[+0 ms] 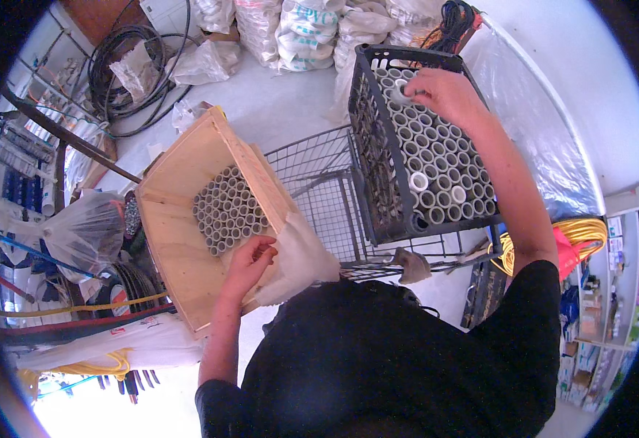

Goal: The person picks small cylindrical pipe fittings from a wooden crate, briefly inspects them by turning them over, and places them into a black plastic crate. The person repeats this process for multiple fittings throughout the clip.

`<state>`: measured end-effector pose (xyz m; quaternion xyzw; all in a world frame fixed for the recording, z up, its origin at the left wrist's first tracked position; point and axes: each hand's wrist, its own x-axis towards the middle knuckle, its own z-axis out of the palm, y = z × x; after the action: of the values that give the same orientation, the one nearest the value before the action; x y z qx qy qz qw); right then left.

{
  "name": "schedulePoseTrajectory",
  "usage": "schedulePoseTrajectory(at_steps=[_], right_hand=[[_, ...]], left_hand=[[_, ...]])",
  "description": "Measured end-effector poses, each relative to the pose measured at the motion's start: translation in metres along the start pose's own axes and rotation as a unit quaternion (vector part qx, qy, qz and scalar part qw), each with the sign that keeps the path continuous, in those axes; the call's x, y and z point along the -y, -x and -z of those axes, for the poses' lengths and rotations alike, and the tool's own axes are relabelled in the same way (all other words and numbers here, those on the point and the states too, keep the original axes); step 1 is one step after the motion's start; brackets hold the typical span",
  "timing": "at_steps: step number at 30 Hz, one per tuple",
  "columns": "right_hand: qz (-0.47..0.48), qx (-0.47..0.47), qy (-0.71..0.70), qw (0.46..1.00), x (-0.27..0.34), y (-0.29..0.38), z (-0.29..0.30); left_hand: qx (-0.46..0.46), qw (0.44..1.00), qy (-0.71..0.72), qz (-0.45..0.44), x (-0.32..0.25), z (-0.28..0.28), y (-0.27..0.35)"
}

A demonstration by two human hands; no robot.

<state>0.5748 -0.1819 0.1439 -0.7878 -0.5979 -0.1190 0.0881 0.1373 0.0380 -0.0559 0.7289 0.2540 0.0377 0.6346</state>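
A black plastic crate (377, 164) on the right holds upright grey plastic pipe pieces (430, 134) in close rows, with a few whiter ones (418, 182) among them. Over its far part, my right hand (440, 90) has its fingertips on a white pipe piece (400, 87). To the left stands a tilted open wooden box (169, 241) with a stack of similar grey pipe pieces (229, 211) inside, their round ends facing up. My left hand (251, 265) is above the box's near right edge, fingers curled and thumb near them; nothing shows in it.
A wire shopping cart (319, 202) supports the crate. White cloth (303, 257) drapes the box's near corner. Coiled black hose (128, 82) and filled sacks (306, 35) lie on the far floor. Racks of goods stand at left, shelves (599, 312) and yellow coils (582, 235) at right.
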Motion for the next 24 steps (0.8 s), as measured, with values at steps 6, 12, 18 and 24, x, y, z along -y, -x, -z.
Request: schedulePoseTrajectory(at_steps=[6, 12, 18, 24], right_hand=[[-0.027, 0.056, 0.064, 0.996, -0.008, 0.027, -0.006], [-0.084, 0.044, 0.068, 0.993, -0.010, 0.040, -0.023], [-0.102, 0.017, 0.012, 0.995, -0.010, 0.049, -0.014], [-0.146, -0.031, -0.036, 0.988, -0.008, 0.049, -0.007]], left_hand=[[-0.005, 1.000, 0.020, 0.002, 0.002, -0.001, 0.001], [0.001, 1.000, 0.004, 0.010, -0.004, -0.001, 0.001], [-0.002, 1.000, -0.009, 0.004, -0.003, 0.000, 0.001], [0.002, 1.000, -0.013, 0.026, -0.003, 0.001, 0.001]])
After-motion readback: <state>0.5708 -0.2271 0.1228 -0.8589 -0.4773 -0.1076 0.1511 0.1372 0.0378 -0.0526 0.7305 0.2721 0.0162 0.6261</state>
